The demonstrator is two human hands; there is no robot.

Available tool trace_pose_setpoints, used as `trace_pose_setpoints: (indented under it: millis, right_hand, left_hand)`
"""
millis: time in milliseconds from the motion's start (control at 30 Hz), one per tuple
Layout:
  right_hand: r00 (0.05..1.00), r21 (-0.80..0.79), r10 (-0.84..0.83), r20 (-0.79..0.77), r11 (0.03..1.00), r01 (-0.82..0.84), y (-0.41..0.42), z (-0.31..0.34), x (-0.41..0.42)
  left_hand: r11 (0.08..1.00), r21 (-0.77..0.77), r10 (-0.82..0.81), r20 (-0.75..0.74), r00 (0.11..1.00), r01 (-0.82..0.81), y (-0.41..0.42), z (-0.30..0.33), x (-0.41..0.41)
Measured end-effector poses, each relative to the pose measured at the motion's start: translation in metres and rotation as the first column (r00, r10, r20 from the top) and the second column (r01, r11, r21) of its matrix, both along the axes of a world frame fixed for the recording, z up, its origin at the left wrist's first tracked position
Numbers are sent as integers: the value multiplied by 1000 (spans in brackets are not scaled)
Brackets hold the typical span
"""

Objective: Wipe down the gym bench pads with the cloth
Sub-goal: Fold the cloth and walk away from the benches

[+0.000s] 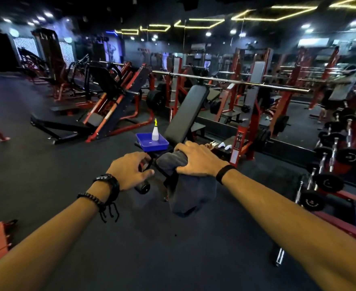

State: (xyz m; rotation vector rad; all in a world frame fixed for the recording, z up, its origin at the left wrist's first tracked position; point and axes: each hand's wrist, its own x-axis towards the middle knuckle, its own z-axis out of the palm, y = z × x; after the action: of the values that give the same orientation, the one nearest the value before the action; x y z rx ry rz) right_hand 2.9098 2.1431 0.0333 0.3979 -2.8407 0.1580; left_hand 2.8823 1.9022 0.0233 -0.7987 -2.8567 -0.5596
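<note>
An incline gym bench stands in front of me, its black back pad (186, 111) tilted up and away. A dark grey cloth (190, 190) is draped over the near end of the bench and hangs down toward the floor. My right hand (196, 158) presses on top of the cloth, fingers curled over it. To its left, my left hand (128, 172) grips a black handle or roller of the bench frame. The seat pad is mostly hidden under the cloth and my hands.
A blue tray (151, 143) with a white spray bottle (155, 131) sits on the bench just beyond my hands. A barbell rack (244, 141) stands behind, a dumbbell rack (328, 164) at right, more red machines at left. Dark rubber floor surrounds me.
</note>
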Motion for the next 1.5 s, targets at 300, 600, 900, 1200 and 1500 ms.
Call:
trace_pose_setpoints:
  millis: [300,600,900,1200,1500]
  right_hand:
    - [999,-49,37,-8,998,-38,61,-30,-194]
    - [997,-21,72,-32,997,-73,110,-35,-388]
    - [987,21,143,68,989,-145,125,-96,-569]
    - [983,43,155,102,986,-160,130,-122,-755]
    - [949,-58,160,271,987,-150,144,-182,-885]
  left_hand:
    - [993,-115,35,-15,999,-37,65,-31,-186]
    - [976,-190,104,-17,994,-105,117,-43,-362]
    - [981,-141,137,35,990,-131,134,-95,-543]
    - [981,-93,181,169,969,-167,143,-120,-717]
    - [967,-171,233,305,924,-187,149,-162,-843]
